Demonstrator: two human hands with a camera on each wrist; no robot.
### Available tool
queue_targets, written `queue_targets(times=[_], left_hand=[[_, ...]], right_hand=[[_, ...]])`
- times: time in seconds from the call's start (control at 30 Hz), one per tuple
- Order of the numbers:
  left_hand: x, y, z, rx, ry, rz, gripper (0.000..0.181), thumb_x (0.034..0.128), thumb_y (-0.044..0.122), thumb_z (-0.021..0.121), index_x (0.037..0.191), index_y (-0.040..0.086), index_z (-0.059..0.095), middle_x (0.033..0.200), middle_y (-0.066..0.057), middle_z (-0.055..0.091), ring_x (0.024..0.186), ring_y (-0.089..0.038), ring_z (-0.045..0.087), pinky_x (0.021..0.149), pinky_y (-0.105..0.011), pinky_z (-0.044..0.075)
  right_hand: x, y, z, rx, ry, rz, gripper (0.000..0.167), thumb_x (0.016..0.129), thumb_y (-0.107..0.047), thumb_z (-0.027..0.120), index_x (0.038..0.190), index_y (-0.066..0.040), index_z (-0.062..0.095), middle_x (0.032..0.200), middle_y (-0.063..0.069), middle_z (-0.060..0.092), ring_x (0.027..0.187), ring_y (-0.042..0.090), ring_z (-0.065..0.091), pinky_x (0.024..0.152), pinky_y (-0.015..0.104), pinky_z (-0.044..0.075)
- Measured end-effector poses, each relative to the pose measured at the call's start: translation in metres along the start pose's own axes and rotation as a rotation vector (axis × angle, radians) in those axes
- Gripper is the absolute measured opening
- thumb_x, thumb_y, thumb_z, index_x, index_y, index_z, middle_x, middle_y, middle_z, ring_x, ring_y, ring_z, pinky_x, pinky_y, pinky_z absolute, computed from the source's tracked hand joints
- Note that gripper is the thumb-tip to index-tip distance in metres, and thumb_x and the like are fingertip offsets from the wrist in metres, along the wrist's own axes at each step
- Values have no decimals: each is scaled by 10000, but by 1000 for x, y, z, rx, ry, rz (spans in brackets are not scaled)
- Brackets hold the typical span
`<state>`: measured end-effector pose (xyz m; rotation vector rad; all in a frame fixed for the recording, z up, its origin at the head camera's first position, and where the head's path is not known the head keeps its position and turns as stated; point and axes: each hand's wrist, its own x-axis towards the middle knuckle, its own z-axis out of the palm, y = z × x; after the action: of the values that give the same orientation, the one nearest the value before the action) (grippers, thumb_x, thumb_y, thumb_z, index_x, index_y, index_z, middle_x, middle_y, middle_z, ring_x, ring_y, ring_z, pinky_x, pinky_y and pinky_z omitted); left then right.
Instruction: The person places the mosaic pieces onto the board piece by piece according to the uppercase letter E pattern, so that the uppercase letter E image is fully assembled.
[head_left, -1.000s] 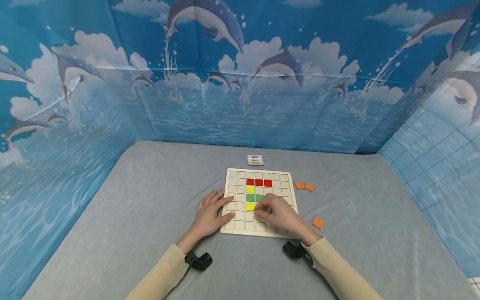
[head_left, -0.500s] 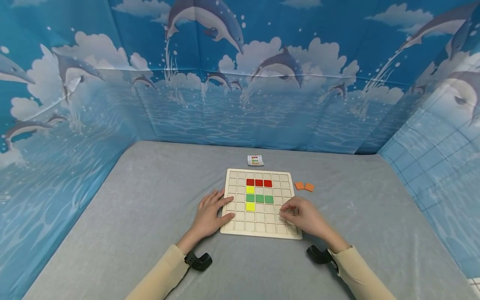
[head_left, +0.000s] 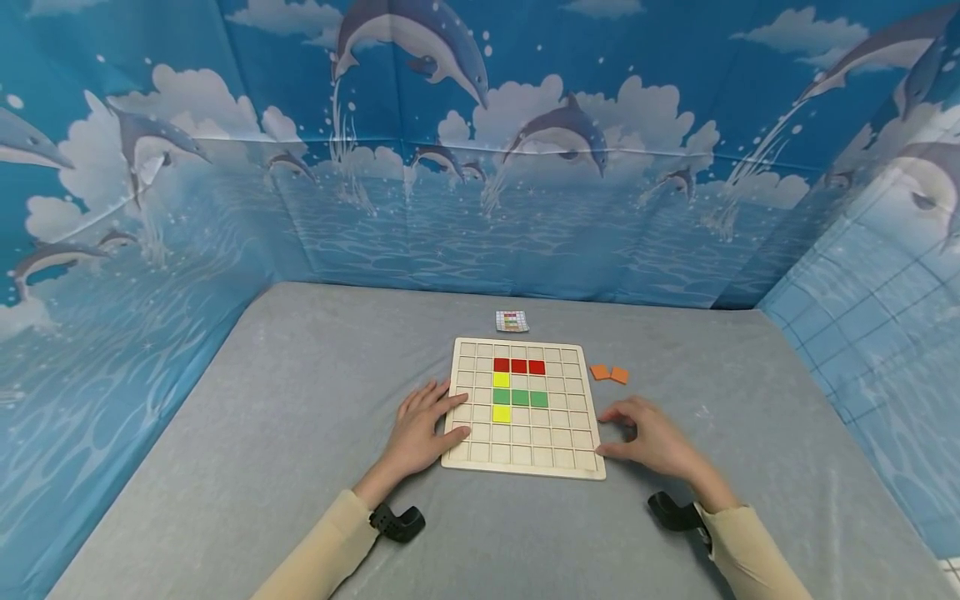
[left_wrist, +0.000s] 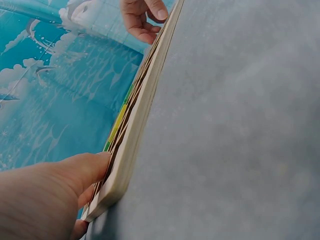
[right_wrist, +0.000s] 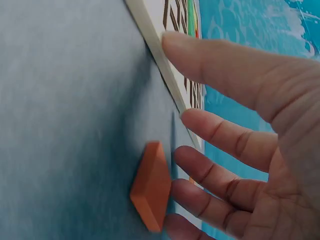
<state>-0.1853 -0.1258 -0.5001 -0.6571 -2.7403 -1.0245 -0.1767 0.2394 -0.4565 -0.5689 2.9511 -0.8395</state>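
A square wooden grid board lies on the grey cloth with rows of coloured square tiles in it: red tiles, green tiles and yellow tiles. My left hand rests on the board's left edge, thumb and a finger over its rim. Beside the right edge, my right hand hovers with fingers spread and holds nothing. In the right wrist view an orange tile lies close by my right fingertips; the hand hides it in the head view.
Two more orange tiles lie beyond the board's upper right corner. A small card with a coloured grid pattern stands behind the board. A blue dolphin-print curtain borders the table at the back and sides.
My right hand has moved right, from over the green tiles to beyond the board's right edge. The third green tile has come into view. My left hand has stayed in place.
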Motion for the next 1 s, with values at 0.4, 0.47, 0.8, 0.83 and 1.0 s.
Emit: queue_targets(times=[0.4,0.47,0.8,0.83,1.0], left_hand=[[1,2,0,-14,2,-11,504,888,359,655,1328,125,577,1469,-138,371,1388,-339,211,1076,-553,104],[1,3,0,-20,5,-15,502,885,349,660,1325,120,579,1468,-141,373,1387,-340,213,1075,-554,103],[0,2,1,-17,7,-17,500,889,355,656,1328,128,578,1473,-135,366,1387,-342,213,1076,-552,106],[0,2,1,-16,6,-17,501,889,356,656,1329,130,577,1474,-135,365,1387,-340,213,1077,-550,105],[1,1,1,-12,10,-18,502,887,358,658,1329,137,577,1473,-131,367,1389,-335,213,1079,-543,103]], right_hand=[[-7,14,-14,55,-111,12,449,691,-335,854,1022,-95,667,921,13,512,757,167,423,638,296,370],[-7,17,-14,71,-122,10,463,679,-327,863,1023,-92,660,897,10,507,748,166,430,635,286,378],[-8,24,-18,166,-168,-48,418,722,-233,842,1021,-53,612,808,21,484,646,105,428,557,247,376],[-9,25,-18,177,-174,-45,407,728,-217,838,1020,-46,612,809,26,485,647,107,429,556,246,378],[-10,27,-20,199,-176,-4,340,741,-152,822,987,-35,618,796,33,496,655,113,441,562,245,389]])
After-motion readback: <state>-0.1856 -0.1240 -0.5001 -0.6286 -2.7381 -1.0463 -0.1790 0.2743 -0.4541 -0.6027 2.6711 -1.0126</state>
